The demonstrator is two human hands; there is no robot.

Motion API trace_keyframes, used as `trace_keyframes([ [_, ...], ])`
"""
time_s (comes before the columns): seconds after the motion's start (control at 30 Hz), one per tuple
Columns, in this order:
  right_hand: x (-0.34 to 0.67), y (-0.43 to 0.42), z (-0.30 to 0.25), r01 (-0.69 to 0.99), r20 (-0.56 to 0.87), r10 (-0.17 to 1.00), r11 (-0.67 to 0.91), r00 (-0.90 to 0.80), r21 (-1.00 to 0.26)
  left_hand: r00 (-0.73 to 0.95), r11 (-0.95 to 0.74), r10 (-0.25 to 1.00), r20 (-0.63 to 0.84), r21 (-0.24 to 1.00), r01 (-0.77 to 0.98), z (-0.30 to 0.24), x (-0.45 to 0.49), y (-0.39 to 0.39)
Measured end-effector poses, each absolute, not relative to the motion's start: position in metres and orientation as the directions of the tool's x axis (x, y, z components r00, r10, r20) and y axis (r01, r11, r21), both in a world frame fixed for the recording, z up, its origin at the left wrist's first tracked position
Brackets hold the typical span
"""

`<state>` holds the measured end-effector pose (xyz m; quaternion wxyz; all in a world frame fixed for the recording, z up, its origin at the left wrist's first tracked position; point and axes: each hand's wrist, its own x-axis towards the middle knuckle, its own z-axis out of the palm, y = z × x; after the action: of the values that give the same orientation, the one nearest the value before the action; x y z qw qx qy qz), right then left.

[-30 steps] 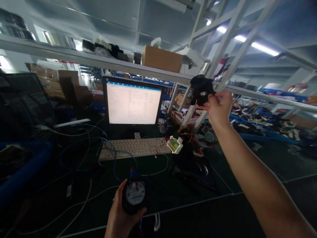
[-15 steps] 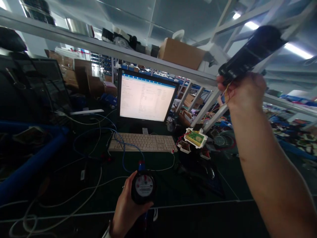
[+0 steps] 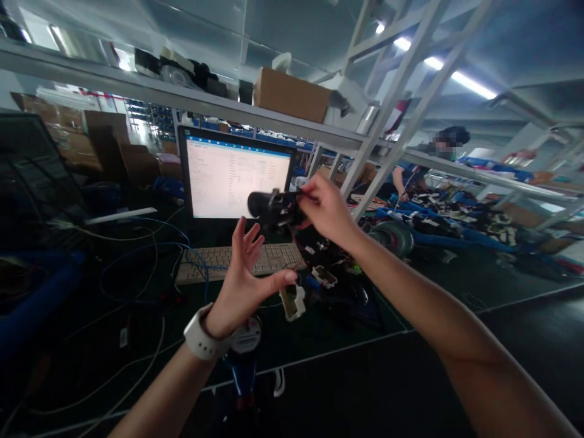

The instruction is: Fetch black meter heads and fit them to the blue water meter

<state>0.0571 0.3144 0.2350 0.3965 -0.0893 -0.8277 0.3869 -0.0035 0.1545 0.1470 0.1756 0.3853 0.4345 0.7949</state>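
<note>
My right hand point(image 3: 326, 210) is closed on a black device part point(image 3: 272, 208), held in the air in front of the lit monitor point(image 3: 235, 178). My left hand point(image 3: 246, 280) is raised just below it, fingers spread and palm up, holding nothing; a white band sits on its wrist. A round water meter with a white dial point(image 3: 246, 337) stands on the dark table under my left wrist, on a blue fitting. A small white-cased circuit module point(image 3: 292, 302) hangs by wires below the black part.
A white keyboard point(image 3: 237, 261) lies before the monitor, with blue and white cables point(image 3: 150, 261) strewn to the left. A metal shelf point(image 3: 182, 100) carries a cardboard box point(image 3: 292, 94). Another person point(image 3: 429, 161) works at the cluttered bench on the far right.
My right hand brought the black part down from high on the right to in front of the monitor. My left hand let go of the water meter and rose, open, under the part.
</note>
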Motion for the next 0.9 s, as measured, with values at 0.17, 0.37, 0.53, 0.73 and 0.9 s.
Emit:
trace_keyframes([
  [0.17, 0.067, 0.308, 0.202, -0.243, 0.544, 0.202, 0.733, -0.815, -0.636, -0.788, -0.626, 0.593, 0.166, 0.711, -0.322, 0.147, -0.017, 0.183],
  [0.37, 0.103, 0.357, 0.121, 0.152, 0.234, 0.308, 0.845, -0.922, -0.512, -0.877, -0.677, 0.469, 0.104, 0.68, -0.281, 0.145, -0.034, 0.176],
  [0.53, 0.134, 0.38, 0.038, 0.314, 0.08, 0.364, 0.879, -0.928, -0.358, -0.898, -0.674, 0.423, 0.122, 0.705, -0.221, 0.152, -0.046, 0.175],
  [0.73, 0.148, 0.419, 0.06, 0.372, 0.256, 0.472, 0.857, -0.844, -0.356, -0.93, -0.728, 0.333, 0.153, 0.669, -0.15, 0.169, -0.061, 0.169],
  [0.9, 0.146, 0.448, 0.1, 0.264, 0.399, 0.455, 0.854, -0.796, -0.448, -0.954, -0.724, 0.258, 0.154, 0.684, -0.085, 0.186, -0.064, 0.162],
])
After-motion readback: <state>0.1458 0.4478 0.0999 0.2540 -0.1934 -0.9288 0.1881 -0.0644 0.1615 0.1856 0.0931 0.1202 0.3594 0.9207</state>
